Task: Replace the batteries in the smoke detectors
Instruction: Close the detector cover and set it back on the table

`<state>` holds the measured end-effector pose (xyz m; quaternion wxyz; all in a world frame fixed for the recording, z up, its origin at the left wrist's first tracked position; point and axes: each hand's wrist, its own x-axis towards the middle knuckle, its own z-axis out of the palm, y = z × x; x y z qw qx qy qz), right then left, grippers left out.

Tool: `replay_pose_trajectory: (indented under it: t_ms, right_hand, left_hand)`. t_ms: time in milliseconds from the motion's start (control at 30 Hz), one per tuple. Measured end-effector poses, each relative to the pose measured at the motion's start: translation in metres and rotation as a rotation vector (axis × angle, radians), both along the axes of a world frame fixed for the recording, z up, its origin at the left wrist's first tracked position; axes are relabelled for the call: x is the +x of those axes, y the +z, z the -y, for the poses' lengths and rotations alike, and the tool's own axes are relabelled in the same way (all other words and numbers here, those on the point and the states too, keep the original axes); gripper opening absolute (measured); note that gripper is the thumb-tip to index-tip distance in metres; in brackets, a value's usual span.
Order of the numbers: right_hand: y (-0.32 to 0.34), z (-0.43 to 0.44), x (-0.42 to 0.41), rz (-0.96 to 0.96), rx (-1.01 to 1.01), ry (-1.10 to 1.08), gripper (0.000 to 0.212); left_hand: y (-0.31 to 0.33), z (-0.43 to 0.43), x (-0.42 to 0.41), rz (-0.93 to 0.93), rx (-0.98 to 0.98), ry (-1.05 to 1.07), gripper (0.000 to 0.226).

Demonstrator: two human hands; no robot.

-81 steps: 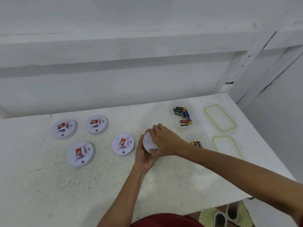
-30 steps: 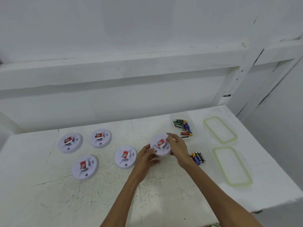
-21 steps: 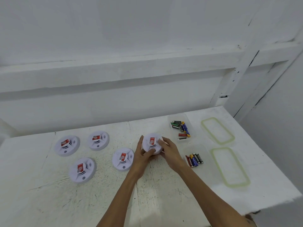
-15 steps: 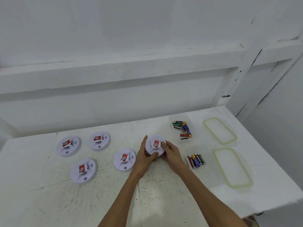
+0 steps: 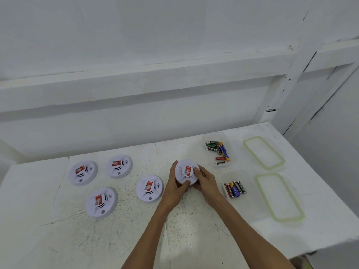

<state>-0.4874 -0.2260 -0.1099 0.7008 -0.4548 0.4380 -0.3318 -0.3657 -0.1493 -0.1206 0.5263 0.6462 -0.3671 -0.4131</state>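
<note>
A round white smoke detector (image 5: 185,172) with a red label faces up at the middle of the white table (image 5: 194,233). My left hand (image 5: 175,188) grips its left and near rim, and my right hand (image 5: 206,183) grips its right rim. Several more detectors lie face up to the left, the nearest (image 5: 149,188) beside my left hand. A clear tub of loose batteries (image 5: 218,150) stands behind my right hand. A second clear tub (image 5: 235,189) with a row of batteries sits just right of my right wrist.
Two clear lids with green seals (image 5: 263,152) (image 5: 278,197) lie at the table's right end. A white wall with a ledge rises behind the table. The table's right and near edges drop off close to the lids.
The detector has been turned from label-down to label-up between my hands and now sits low over the table centre. Both hands keep hold of its rim.
</note>
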Motion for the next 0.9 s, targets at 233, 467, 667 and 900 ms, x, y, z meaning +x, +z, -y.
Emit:
replay_pose_trajectory:
  t_ms: [233, 467, 667, 900]
  right_hand:
    - [-0.0049, 0.0008, 0.0001, 0.006, 0.010, -0.001, 0.030]
    - [-0.0048, 0.0015, -0.0016, 0.004, -0.013, 0.023, 0.030]
    - [-0.0074, 0.0022, -0.0012, 0.008, 0.005, 0.023, 0.033]
    - [-0.0020, 0.0012, -0.0020, 0.025, 0.007, 0.011, 0.024]
  left_hand:
    - [-0.0020, -0.0021, 0.0014, 0.001, 0.002, -0.016, 0.079]
    - [0.0038, 0.0004, 0.0065, -0.119, -0.002, 0.097, 0.049]
    - [0.0025, -0.0019, 0.0032, -0.089, -0.006, 0.121, 0.049]
    - [-0.0006, 0.0009, 0.0025, 0.034, 0.021, 0.014, 0.079]
